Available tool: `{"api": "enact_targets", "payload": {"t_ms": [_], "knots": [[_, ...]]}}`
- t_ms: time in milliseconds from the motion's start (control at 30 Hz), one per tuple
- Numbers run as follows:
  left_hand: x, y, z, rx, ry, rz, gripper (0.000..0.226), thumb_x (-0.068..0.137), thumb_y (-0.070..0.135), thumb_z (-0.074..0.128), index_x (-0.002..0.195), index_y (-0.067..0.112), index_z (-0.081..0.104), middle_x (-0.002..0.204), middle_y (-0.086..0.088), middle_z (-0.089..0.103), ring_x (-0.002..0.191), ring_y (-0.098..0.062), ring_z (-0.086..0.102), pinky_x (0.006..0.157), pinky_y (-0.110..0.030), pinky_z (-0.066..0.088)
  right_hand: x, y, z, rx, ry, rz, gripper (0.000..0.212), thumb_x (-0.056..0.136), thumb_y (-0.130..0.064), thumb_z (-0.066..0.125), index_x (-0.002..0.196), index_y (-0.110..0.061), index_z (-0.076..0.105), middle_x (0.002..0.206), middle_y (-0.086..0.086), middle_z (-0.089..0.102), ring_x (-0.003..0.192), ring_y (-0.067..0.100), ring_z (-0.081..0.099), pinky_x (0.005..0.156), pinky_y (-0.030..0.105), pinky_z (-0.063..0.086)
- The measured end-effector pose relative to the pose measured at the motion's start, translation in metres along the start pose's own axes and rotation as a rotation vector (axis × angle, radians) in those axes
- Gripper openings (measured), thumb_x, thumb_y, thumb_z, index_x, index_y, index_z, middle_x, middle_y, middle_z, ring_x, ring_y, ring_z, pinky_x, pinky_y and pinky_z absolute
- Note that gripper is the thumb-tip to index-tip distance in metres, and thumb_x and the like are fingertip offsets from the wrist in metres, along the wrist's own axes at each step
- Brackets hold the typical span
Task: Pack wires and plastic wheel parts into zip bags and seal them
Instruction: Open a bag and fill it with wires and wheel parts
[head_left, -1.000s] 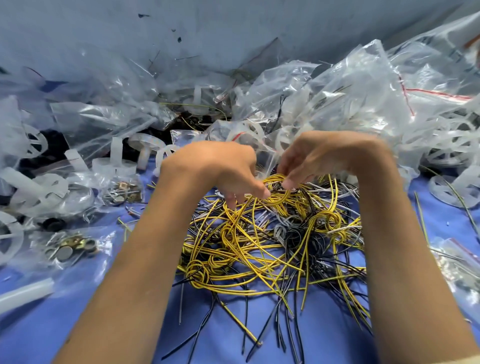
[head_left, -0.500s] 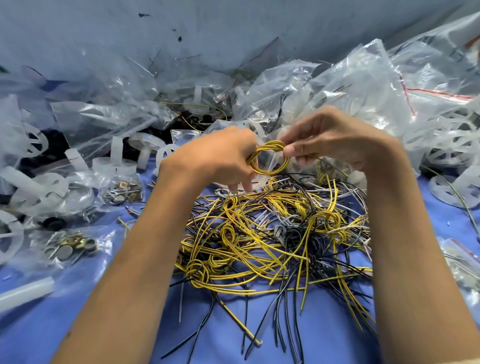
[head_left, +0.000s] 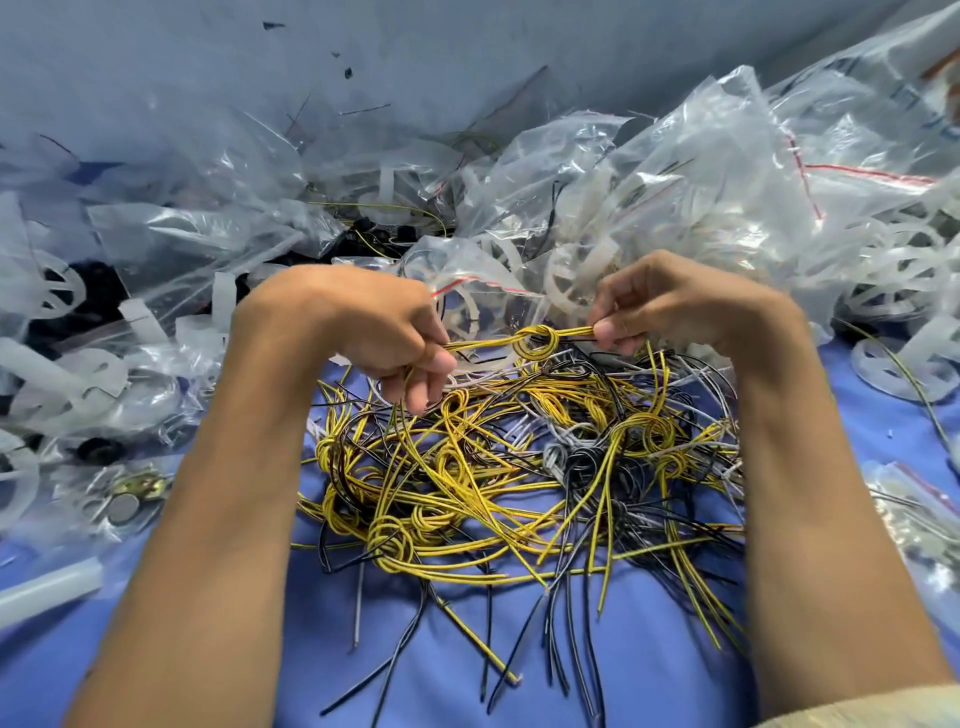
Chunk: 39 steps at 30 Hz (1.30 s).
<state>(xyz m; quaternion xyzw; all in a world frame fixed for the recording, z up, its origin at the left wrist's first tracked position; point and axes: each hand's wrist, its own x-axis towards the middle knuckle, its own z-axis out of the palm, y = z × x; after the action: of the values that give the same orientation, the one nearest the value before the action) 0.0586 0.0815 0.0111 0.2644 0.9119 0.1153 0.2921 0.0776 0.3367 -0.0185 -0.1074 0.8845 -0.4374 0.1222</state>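
We grip a knotted yellow bundle (head_left: 537, 341) taut between our left hand (head_left: 387, 332) and right hand (head_left: 670, 301), above the loose wire pile (head_left: 519, 467); most wires remain unbagged.

wires (head_left: 493, 467) – smooth plastic insulation, slight sheen. zip bags (head_left: 701, 171) – clear thin film, glossy, heavily crinkled. wheel parts (head_left: 98, 366): translucent white plastic, matt. cloth (head_left: 649, 649) underneath: blue, matt, smooth-looking. discs (head_left: 124, 503) in one bag: bright metal.

Knotted wire bundle (head_left: 537, 343), stretched
Left grip (head_left: 384, 332) and right grip (head_left: 670, 301) hold its ends (knot midway) above the wire pile (head_left: 519, 467).
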Motion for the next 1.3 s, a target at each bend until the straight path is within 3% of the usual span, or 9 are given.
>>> {"api": "enact_targets", "payload": {"t_ms": [167, 333, 433, 667, 767, 867, 1033, 1167, 1300], "knots": [[0.001, 0.004, 0.000, -0.019, -0.010, -0.064, 0.030, 0.098, 0.023, 0.047, 0.080, 0.010, 0.066, 0.068, 0.005, 0.073, 0.049, -0.005, 0.064, 0.057, -0.020, 0.042, -0.002, -0.003, -0.003, -0.107, 0.019, 0.025, 0.005, 0.076, -0.007, 0.071, 0.080, -0.009, 0.072, 0.062, -0.002, 0.069, 0.058, 0.005, 0.062, 0.063, 0.016, 0.049], [0.001, 0.014, 0.000, 0.063, 0.116, 0.005, 0.038, 0.097, 0.038, 0.045, 0.083, 0.011, 0.069, 0.078, 0.004, 0.075, 0.058, -0.003, 0.068, 0.059, -0.022, 0.042, -0.002, -0.025, -0.001, -0.224, 0.022, -0.015, 0.010, 0.071, -0.030, 0.077, 0.081, -0.031, 0.075, 0.078, -0.007, 0.074, 0.077, 0.010, 0.064, 0.081, 0.031, 0.045], [0.004, 0.023, 0.002, 0.101, 0.204, 0.065, 0.034, 0.097, 0.030, 0.049, 0.075, 0.009, 0.064, 0.074, 0.001, 0.074, 0.055, 0.004, 0.065, 0.055, -0.018, 0.041, 0.000, -0.039, 0.008, -0.231, 0.027, -0.065, 0.009, 0.074, -0.029, 0.076, 0.083, -0.027, 0.076, 0.085, 0.003, 0.074, 0.086, 0.032, 0.066, 0.086, 0.044, 0.048], [0.011, 0.026, 0.001, -0.029, 0.485, 0.041, 0.024, 0.090, 0.017, 0.052, 0.073, 0.009, 0.067, 0.060, 0.009, 0.070, 0.052, 0.014, 0.058, 0.033, -0.010, 0.031, 0.002, -0.049, 0.014, -0.200, -0.043, -0.090, 0.012, 0.082, -0.034, 0.068, 0.086, -0.027, 0.078, 0.070, 0.005, 0.058, 0.064, 0.015, 0.042, 0.059, 0.030, 0.032], [0.015, 0.028, 0.003, -0.049, 0.551, 0.011, 0.024, 0.087, 0.014, 0.050, 0.070, 0.009, 0.067, 0.054, 0.012, 0.068, 0.065, 0.009, 0.062, 0.053, -0.015, 0.047, 0.006, -0.053, 0.022, -0.085, -0.122, -0.077, 0.016, 0.087, -0.020, 0.064, 0.097, -0.014, 0.076, 0.075, -0.002, 0.068, 0.065, 0.007, 0.059, 0.059, 0.017, 0.046], [0.015, 0.028, 0.002, -0.040, 0.611, 0.008, 0.021, 0.082, 0.010, 0.049, 0.074, 0.007, 0.067, 0.057, 0.009, 0.069, 0.077, -0.002, 0.067, 0.067, -0.023, 0.052, 0.012, -0.050, 0.029, 0.025, -0.146, -0.061, 0.024, 0.090, -0.009, 0.058, 0.108, 0.003, 0.067, 0.104, 0.012, 0.071, 0.090, 0.014, 0.069, 0.079, 0.013, 0.053], [0.012, 0.020, 0.000, -0.119, 0.581, -0.002, 0.019, 0.089, 0.016, 0.055, 0.075, 0.014, 0.067, 0.064, 0.010, 0.071, 0.074, -0.001, 0.067, 0.082, -0.032, 0.053, 0.015, -0.048, 0.031, 0.083, -0.126, -0.077, 0.019, 0.093, -0.006, 0.053, 0.099, 0.003, 0.067, 0.086, 0.013, 0.071, 0.071, 0.011, 0.069, 0.069, 0.013, 0.054], [0.006, 0.019, 0.000, -0.067, 0.508, -0.026, 0.019, 0.084, 0.018, 0.064, 0.065, 0.018, 0.069, 0.065, 0.008, 0.072, 0.068, -0.002, 0.068, 0.053, -0.020, 0.043, 0.017, -0.046, 0.025, -0.006, -0.109, -0.104, 0.019, 0.091, 0.000, 0.054, 0.080, -0.008, 0.066, 0.068, 0.005, 0.068, 0.062, 0.010, 0.068, 0.060, 0.014, 0.053], [0.002, 0.021, 0.003, -0.006, 0.504, -0.086, 0.021, 0.084, 0.019, 0.067, 0.064, 0.017, 0.070, 0.047, 0.013, 0.063, 0.040, 0.011, 0.053, 0.030, -0.010, 0.030, 0.015, -0.036, 0.019, -0.108, -0.068, -0.058, 0.018, 0.090, 0.002, 0.056, 0.079, -0.007, 0.067, 0.058, -0.001, 0.068, 0.054, 0.006, 0.065, 0.052, 0.011, 0.049]]}}
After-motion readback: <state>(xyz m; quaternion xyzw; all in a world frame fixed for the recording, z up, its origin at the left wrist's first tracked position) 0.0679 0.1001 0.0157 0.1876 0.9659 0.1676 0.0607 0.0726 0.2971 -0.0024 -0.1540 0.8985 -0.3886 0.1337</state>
